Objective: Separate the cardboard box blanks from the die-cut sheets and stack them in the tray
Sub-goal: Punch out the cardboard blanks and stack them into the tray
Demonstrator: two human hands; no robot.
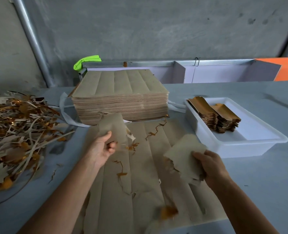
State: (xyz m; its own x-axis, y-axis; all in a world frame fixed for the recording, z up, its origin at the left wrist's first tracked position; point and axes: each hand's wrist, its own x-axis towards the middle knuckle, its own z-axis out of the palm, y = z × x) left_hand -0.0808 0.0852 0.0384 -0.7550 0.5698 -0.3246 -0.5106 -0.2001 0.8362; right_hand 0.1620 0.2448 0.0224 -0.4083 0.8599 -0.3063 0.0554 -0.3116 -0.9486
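Centrally, left hand [100, 147] pinches one cardboard piece [112, 130], right hand [210, 166] grips another piece [185, 157], both raised above die-cut sheet [139, 183] lying flat on counter [261, 183]. Tall sheet stack [121, 97] behind. White tray [251, 146] at right holds stacked blanks [214, 115]. Scrap pile [16, 132] at left.

Soft daylight, blurred hands, warped edges

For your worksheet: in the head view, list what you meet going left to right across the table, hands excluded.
Scrap pile → stack of die-cut sheets → white tray holding stacked blanks.
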